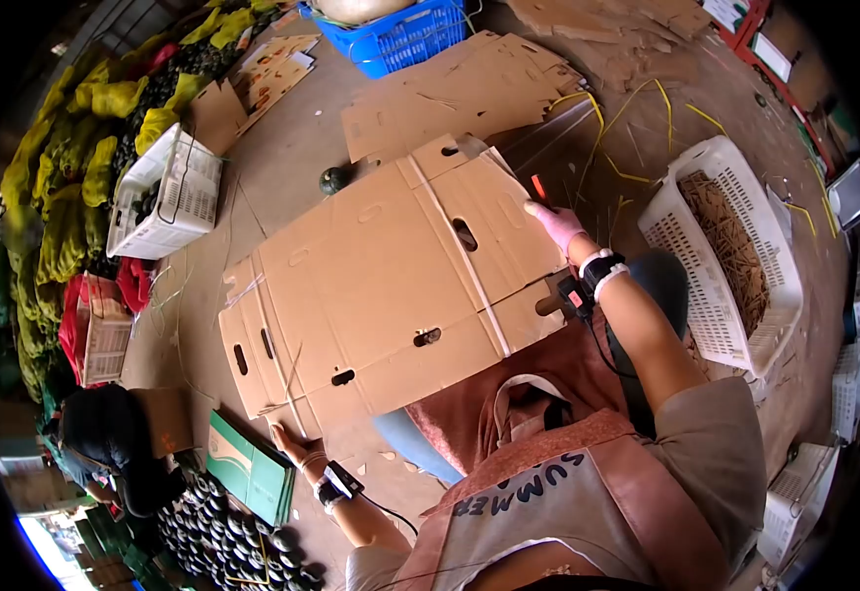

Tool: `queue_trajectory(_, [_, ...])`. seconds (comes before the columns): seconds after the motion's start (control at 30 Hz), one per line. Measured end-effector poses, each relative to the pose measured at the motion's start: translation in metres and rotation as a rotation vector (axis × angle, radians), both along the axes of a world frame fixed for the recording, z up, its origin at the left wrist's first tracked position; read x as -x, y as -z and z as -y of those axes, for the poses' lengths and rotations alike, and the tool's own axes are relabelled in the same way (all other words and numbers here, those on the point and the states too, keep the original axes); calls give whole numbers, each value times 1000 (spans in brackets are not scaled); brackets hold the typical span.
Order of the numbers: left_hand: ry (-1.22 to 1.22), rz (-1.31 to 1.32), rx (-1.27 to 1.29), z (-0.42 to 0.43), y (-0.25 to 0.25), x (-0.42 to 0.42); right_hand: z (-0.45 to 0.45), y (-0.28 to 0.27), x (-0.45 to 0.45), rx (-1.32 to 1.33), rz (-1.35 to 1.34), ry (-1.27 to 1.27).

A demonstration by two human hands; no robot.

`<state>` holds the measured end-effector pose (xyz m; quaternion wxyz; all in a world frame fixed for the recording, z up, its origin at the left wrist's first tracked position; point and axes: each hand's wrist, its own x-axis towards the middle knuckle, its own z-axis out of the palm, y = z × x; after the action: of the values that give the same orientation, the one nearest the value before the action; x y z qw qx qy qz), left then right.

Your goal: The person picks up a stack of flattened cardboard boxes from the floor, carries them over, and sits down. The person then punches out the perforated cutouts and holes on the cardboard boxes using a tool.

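A large flattened cardboard box (381, 286) with several oval hand holes lies tilted across the middle of the head view, in front of my body. Pale straps (455, 246) run across it. At its lower left corner, my left hand (292, 449) grips the edge, thumb on top and the other fingers hidden beneath. My right hand (556, 227), in a pink glove, is closed on the right edge. Just beyond its fingers shows a small orange-red stick-like piece (538, 185); whether the hand holds it I cannot tell.
More flattened cardboard (450, 94) lies on the floor ahead, near a dark green round fruit (332, 180) and a blue basket (396, 39). A white crate (735, 246) with brown scraps stands right. Yellow net sacks (66, 197) line the left; a person (110, 443) bends at lower left.
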<state>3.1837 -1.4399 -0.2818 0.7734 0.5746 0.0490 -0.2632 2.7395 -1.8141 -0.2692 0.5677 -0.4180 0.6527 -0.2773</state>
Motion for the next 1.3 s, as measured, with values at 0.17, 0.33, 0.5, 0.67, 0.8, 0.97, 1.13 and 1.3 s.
queue_trajectory(0.17, [-180, 104, -210, -2, 16, -12, 4, 9, 4, -1, -30, 114])
queue_trajectory(0.33, [-45, 1336, -764, 77, -51, 69, 32, -32, 16, 461, -5, 471])
queue_trajectory(0.5, [920, 1680, -345, 203, -64, 211, 24, -177, -5, 653, 635, 50])
queue_trajectory(0.67, [1081, 1687, -679, 281, -34, 267, 41, -203, -31, 623, 742, -406])
queue_trajectory(0.8, [1147, 1650, -905, 293, -32, 277, 50, -201, -30, 474, 864, -653])
queue_trajectory(0.97, [1114, 1522, -1088, 303, -45, 290, 37, -148, -45, 530, 773, -543])
queue_trajectory(1.13, [1014, 1563, -1028, 301, -35, 290, 42, -160, -49, 459, 746, -582])
queue_trajectory(1.3, [927, 1589, -1031, 301, -24, 290, 64, -309, -23, 904, 1125, -829])
